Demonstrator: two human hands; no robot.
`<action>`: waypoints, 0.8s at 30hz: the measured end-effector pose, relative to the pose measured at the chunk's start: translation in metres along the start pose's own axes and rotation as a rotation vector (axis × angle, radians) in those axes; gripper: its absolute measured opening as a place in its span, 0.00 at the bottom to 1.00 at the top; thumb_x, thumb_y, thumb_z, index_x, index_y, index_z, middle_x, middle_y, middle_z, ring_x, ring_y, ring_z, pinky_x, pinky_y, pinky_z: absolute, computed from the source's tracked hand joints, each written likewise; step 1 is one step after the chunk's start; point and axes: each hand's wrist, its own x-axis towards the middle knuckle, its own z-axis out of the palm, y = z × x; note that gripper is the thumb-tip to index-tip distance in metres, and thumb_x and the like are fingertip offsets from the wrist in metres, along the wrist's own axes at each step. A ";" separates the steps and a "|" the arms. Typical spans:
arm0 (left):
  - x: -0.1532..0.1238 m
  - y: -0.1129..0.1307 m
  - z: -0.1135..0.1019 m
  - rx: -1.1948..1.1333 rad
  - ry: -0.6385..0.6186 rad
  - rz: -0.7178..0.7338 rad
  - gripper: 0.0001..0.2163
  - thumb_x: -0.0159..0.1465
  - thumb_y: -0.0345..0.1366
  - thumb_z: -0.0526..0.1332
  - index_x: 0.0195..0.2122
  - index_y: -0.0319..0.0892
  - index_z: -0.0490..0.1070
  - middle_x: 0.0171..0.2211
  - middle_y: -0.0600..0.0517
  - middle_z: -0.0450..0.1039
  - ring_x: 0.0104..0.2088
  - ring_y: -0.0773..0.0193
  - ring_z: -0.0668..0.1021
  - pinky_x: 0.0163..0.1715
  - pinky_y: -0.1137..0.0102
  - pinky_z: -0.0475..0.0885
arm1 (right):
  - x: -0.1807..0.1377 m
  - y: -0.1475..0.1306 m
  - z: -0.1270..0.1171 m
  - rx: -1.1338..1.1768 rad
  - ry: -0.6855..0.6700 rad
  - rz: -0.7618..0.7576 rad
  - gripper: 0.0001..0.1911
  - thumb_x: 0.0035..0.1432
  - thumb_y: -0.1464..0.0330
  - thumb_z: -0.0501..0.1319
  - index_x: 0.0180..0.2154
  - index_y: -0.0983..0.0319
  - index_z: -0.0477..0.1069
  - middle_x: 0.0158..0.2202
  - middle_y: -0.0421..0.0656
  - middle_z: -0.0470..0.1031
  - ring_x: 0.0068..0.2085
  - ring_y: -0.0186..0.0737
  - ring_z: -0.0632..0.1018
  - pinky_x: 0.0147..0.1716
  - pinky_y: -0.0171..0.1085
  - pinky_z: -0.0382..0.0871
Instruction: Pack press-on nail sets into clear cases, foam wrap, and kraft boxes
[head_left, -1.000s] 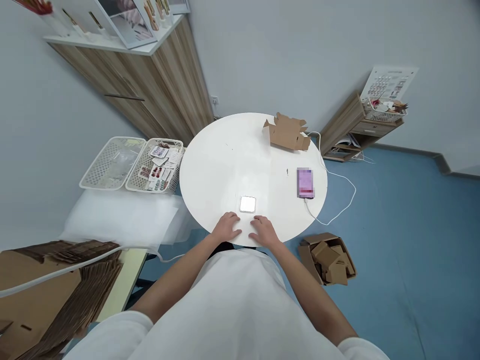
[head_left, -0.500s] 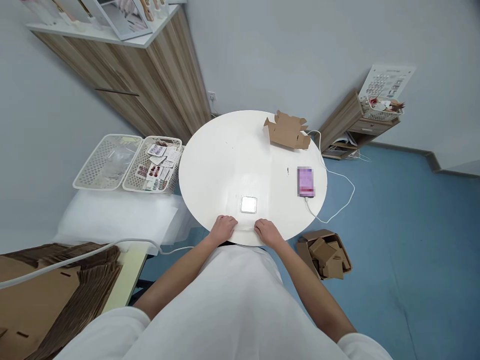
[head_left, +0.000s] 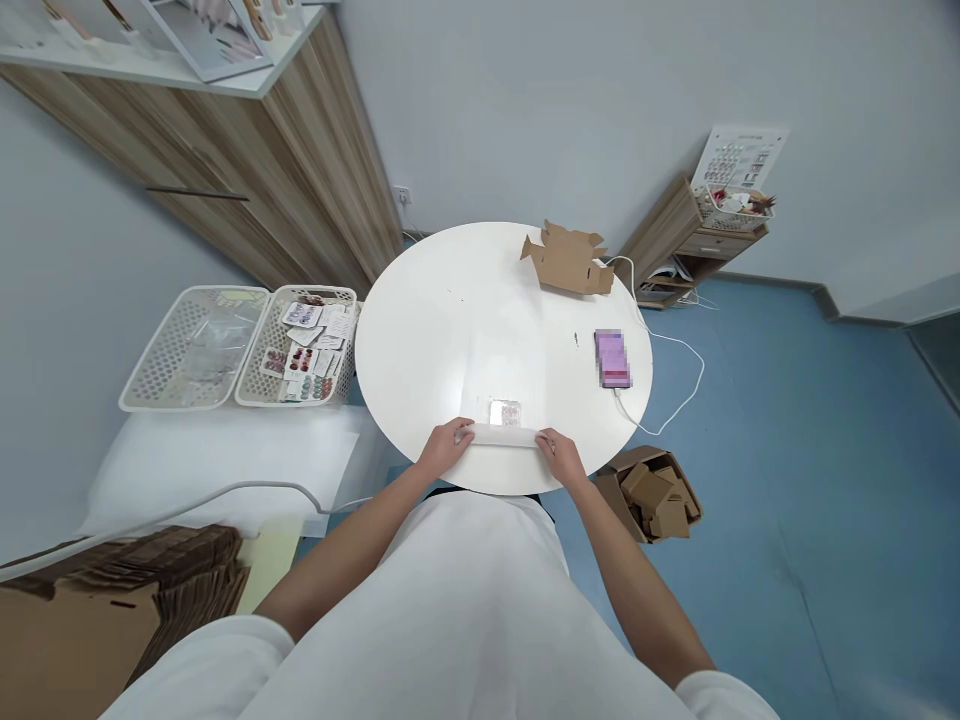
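A strip of thin translucent wrapping sheet (head_left: 506, 350) lies on the white round table (head_left: 405, 330). Its near edge is lifted and folded over into a band. My left hand (head_left: 445, 446) pinches the left end of that band, and my right hand (head_left: 561, 456) pinches the right end. Just beyond the fold, on the sheet, lies a small clear square case (head_left: 505, 412) with small pale pieces inside. Part of its near side is close to the band.
An unfolded cardboard box (head_left: 571, 262) sits at the table's back. A phone (head_left: 613, 358) with a white cable lies at right. White baskets (head_left: 296, 390) of cards stand left; a carton (head_left: 649, 494) of cardboard is on the floor at right.
Both hands have raised the sheet's near edge and moved it forward toward the case, forming a fold. The hands are slightly further apart. The view has shifted a little.
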 end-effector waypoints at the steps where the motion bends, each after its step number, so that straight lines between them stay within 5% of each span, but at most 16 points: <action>1: 0.005 0.001 -0.002 -0.007 0.018 -0.019 0.16 0.57 0.42 0.53 0.44 0.45 0.68 0.32 0.52 0.73 0.29 0.63 0.73 0.32 0.68 0.68 | 0.005 -0.001 0.000 0.017 0.033 0.026 0.15 0.58 0.61 0.46 0.36 0.59 0.67 0.32 0.41 0.73 0.33 0.39 0.73 0.34 0.37 0.65; 8: 0.044 0.008 -0.002 -0.013 0.098 -0.138 0.16 0.55 0.36 0.56 0.46 0.42 0.65 0.27 0.54 0.71 0.31 0.64 0.73 0.32 0.71 0.68 | 0.037 -0.004 0.006 -0.059 0.127 0.217 0.12 0.57 0.62 0.47 0.31 0.59 0.66 0.28 0.40 0.72 0.30 0.37 0.71 0.28 0.34 0.62; 12: 0.053 0.010 0.007 0.125 0.070 -0.151 0.18 0.57 0.33 0.54 0.50 0.43 0.61 0.34 0.51 0.73 0.36 0.62 0.74 0.35 0.69 0.68 | 0.044 0.000 0.016 -0.228 0.149 0.238 0.12 0.57 0.65 0.49 0.41 0.60 0.65 0.34 0.44 0.72 0.34 0.40 0.72 0.30 0.36 0.63; 17: 0.051 0.014 0.020 0.455 0.186 0.063 0.24 0.57 0.29 0.52 0.56 0.43 0.53 0.57 0.43 0.56 0.56 0.52 0.61 0.51 0.58 0.58 | 0.046 0.003 0.019 -0.495 0.253 -0.096 0.22 0.55 0.74 0.49 0.53 0.62 0.57 0.54 0.53 0.62 0.54 0.49 0.63 0.48 0.47 0.56; 21: 0.050 0.017 0.020 0.576 0.019 0.332 0.21 0.56 0.22 0.48 0.48 0.47 0.64 0.56 0.48 0.59 0.57 0.56 0.59 0.53 0.57 0.53 | 0.051 0.001 0.011 -0.565 -0.021 -0.435 0.19 0.54 0.80 0.47 0.44 0.59 0.65 0.58 0.46 0.57 0.59 0.45 0.57 0.53 0.48 0.49; 24: 0.050 0.020 0.015 0.584 -0.081 0.414 0.16 0.56 0.26 0.51 0.44 0.46 0.66 0.54 0.49 0.62 0.57 0.57 0.59 0.54 0.57 0.51 | 0.057 -0.001 0.006 -0.553 -0.129 -0.514 0.12 0.55 0.73 0.50 0.41 0.61 0.67 0.58 0.48 0.58 0.60 0.46 0.55 0.54 0.47 0.49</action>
